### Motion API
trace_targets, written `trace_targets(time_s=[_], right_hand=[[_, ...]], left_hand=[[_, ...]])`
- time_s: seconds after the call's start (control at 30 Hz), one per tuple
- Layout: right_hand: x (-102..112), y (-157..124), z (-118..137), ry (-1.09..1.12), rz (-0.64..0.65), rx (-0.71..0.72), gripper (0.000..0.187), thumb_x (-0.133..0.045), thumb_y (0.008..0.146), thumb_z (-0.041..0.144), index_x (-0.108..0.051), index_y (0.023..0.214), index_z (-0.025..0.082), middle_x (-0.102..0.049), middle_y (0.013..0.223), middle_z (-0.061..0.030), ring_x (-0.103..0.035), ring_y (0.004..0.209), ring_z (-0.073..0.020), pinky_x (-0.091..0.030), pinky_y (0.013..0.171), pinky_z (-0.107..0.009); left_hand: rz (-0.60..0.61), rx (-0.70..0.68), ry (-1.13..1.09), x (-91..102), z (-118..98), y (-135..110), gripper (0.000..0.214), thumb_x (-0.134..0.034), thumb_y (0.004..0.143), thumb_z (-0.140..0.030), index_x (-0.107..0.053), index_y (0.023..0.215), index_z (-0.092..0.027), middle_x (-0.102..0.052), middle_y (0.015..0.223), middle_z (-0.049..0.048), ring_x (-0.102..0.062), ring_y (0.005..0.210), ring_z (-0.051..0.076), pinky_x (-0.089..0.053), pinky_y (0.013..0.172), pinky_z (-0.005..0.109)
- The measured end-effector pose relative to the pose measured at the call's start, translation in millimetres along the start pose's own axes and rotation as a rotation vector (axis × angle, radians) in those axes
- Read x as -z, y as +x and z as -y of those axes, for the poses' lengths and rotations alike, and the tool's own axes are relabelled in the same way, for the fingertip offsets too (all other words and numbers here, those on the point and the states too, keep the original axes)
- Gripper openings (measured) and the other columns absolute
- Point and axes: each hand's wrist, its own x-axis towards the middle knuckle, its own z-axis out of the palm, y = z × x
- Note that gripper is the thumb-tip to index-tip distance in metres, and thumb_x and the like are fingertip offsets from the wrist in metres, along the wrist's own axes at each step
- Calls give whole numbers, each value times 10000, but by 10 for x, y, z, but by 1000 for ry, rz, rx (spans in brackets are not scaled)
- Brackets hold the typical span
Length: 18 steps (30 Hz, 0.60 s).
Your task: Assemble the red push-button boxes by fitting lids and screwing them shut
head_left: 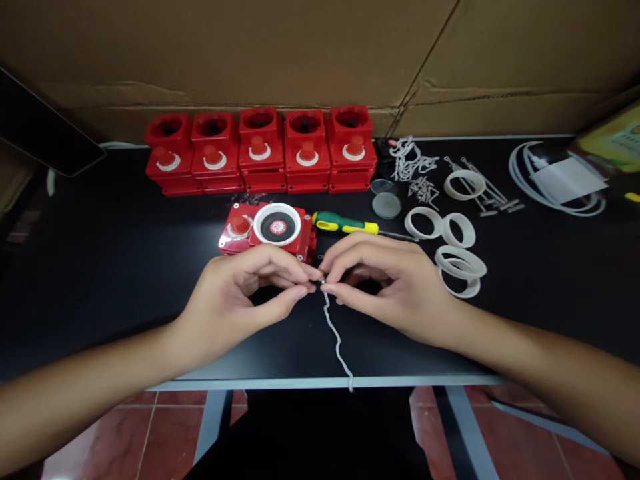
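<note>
Both hands meet above the front part of the black table. My right hand (pixel 390 280) pinches a small metal piece at the upper end of a thin white cord (pixel 336 337), which hangs down past the table's front edge. Thumb and fingertips of my left hand (pixel 250 283) close in on the same spot from the other side; what lies between them is too small to make out. Just behind the hands lies a red box (pixel 230 243) with a red knob and a white ring around a dark disc. Beside it rests a green and yellow screwdriver (pixel 345 223).
Several red boxes (pixel 260 150) stand in a row at the back. White rings (pixel 460 263), clear glass discs (pixel 387 205), bundled white cords (pixel 413 160), small screws (pixel 424 192) and metal rods (pixel 487 187) lie to the right. A coiled white cable (pixel 520 177) sits far right.
</note>
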Motion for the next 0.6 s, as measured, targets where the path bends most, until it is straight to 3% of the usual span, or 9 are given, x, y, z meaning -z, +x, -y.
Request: trace_targets(time_s=[0.27,0.47,0.6], right_hand=[[-42,6,-13,234,49,-205,239,-910,1022,408,-796,967,205,-833,1092,-71,-838,948,-168,-739,896,-307],[-44,2,-12,223,54,-183,228,-931,1000,369,-778,937,211,-825,1003,-44,-814,878,-157,-726,869,-305],[-34,-1,-20,175,55,-93,151,-891,1022,275,-782,940,211,-820,992,-43,-793,851,-140,-698,809,-272]], left_hand=[[11,-40,16,3,16,-18,138,-856,983,-89,-820,1067,-192,-923,1129,51,-901,1038,166,-740,983,224],[14,-45,34,4,13,-10,130,-866,980,-105,-830,1070,-193,-917,1118,51,-893,1020,164,-738,969,221],[28,-58,20,8,32,-3,138,-867,987,-104,-834,1080,-202,-909,1118,37,-883,1015,142,-716,964,185]])
